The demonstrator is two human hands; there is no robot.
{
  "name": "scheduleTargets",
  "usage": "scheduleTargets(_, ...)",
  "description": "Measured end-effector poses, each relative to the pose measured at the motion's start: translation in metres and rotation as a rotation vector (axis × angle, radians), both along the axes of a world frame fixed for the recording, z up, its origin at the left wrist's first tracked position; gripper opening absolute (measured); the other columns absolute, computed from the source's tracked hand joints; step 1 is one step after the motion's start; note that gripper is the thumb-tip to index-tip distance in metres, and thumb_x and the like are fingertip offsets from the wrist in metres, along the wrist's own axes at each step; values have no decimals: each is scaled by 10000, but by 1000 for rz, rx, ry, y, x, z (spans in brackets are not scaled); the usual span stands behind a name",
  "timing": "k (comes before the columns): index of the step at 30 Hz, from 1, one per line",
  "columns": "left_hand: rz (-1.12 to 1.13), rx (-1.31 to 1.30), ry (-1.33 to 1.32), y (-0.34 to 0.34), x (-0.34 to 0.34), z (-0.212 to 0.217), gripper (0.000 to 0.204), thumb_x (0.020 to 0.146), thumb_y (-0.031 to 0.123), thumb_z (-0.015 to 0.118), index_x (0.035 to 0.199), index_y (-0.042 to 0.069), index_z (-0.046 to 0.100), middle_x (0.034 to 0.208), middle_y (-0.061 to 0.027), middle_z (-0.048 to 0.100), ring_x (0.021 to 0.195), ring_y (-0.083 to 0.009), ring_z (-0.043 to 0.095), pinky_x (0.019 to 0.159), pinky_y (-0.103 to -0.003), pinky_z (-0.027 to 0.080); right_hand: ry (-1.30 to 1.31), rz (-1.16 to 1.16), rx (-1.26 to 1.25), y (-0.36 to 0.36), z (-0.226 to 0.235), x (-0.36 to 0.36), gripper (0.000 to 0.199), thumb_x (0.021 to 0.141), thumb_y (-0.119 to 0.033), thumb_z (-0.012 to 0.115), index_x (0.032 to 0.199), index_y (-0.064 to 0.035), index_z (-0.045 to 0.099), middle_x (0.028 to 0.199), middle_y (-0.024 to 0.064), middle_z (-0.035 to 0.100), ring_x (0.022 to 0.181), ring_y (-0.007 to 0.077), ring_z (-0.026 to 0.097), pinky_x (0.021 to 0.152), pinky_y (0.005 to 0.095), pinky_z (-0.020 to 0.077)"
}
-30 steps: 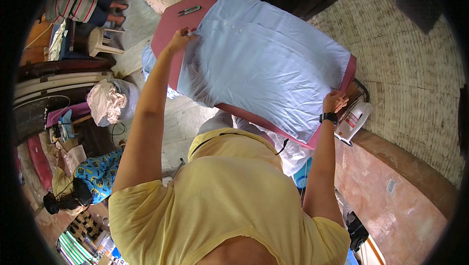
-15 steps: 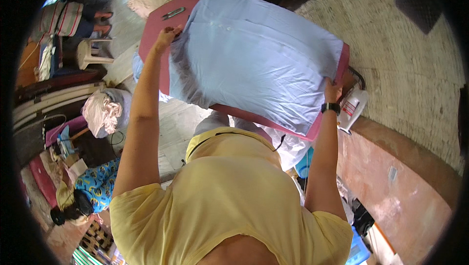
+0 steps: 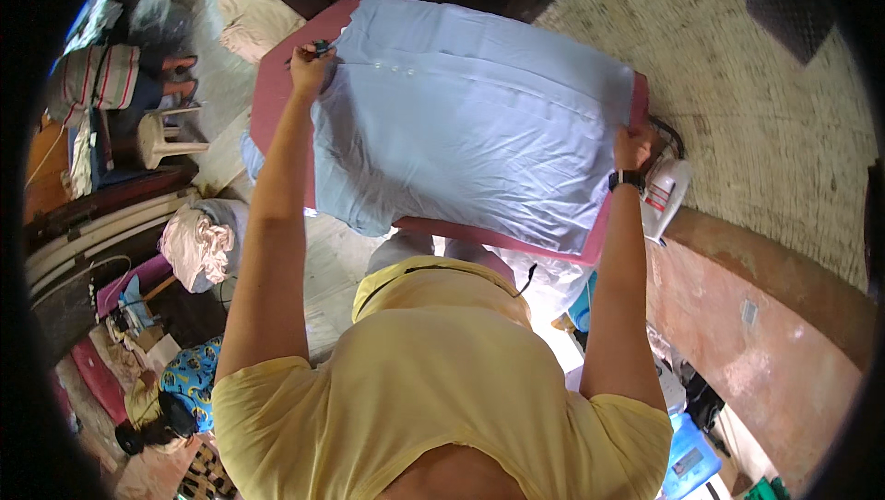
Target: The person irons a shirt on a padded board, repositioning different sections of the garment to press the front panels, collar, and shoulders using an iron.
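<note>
A light blue shirt (image 3: 461, 122) lies spread over a padded maroon board (image 3: 281, 85), with a few small buttons near its far left part. My left hand (image 3: 312, 71) is at the board's far left, beside the shirt's edge. Its fingers are closed on a pair of small dark thread snips (image 3: 321, 46), mostly covered by the hand. My right hand (image 3: 633, 146), with a black watch at the wrist, pinches the shirt's right edge; its fingertips are partly hidden. Just beyond that hand, a white iron (image 3: 666, 196) stands off the board's right end.
A cream cloth heap (image 3: 253, 16) lies past the board's far left corner. To the left are a plastic stool (image 3: 171, 138), a bundle of pale cloth (image 3: 198, 244) and another person in blue patterned clothing (image 3: 194, 380). A low pinkish wall (image 3: 728, 316) runs along the right.
My left hand has left the shirt's edge and moved outward onto the thread snips. The shirt's left part lies flatter, its sleeve spread out. My right hand stays at the right edge.
</note>
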State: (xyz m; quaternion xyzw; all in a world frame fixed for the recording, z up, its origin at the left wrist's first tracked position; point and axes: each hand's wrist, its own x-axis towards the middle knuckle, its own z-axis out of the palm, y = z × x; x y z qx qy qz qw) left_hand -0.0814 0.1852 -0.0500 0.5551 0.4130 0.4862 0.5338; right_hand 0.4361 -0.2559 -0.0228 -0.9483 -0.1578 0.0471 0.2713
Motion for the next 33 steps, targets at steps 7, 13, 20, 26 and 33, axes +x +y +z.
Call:
scheduleTargets(7, 54, -120, 277, -5, 32, 29, 579, 738, -40, 778, 1182, 35, 415, 994, -72, 612, 946, -148, 604, 906, -290, 489, -128, 127, -18, 7, -10, 28, 604, 808, -320, 736, 1235, 34, 497, 1123, 283, 628, 1019, 451, 630, 874, 495, 512)
scheduleTargets(13, -132, -209, 111, 7, 54, 77, 357, 783, -55, 733, 1109, 34, 618, 969, 1, 622, 886, -95, 572, 847, -236, 460, -229, 185, 98, 38, -43, 106, 493, 788, -249, 762, 1173, 8, 592, 1079, 230, 672, 972, 370, 666, 828, 444, 520)
scheduleTargets(20, -155, 238, 712, 29, 14, 48, 400, 826, -62, 692, 1207, 56, 676, 1055, 2, 661, 908, -92, 593, 842, -247, 478, -186, 313, 348, 57, -40, 106, 403, 793, -2, 636, 1182, -95, 680, 935, 94, 748, 868, 257, 703, 780, 374, 538)
scheduleTargets(26, -184, -59, 183, 11, 2, 55, 383, 894, -49, 650, 1260, 64, 630, 1176, -53, 670, 984, -145, 635, 922, -286, 486, -252, 385, 192, 34, 5, 65, 425, 874, -91, 646, 1257, 29, 507, 1251, 210, 618, 991, 311, 655, 853, 408, 515)
scheduleTargets(33, -15, -108, 618, -11, -114, 1, 420, 865, 144, 746, 1243, 37, 597, 1067, -107, 702, 1007, -187, 650, 893, -305, 501, -148, 240, 59, -62, -6, -13, 520, 871, -249, 741, 1216, 25, 465, 1053, 236, 570, 929, 376, 598, 864, 442, 482)
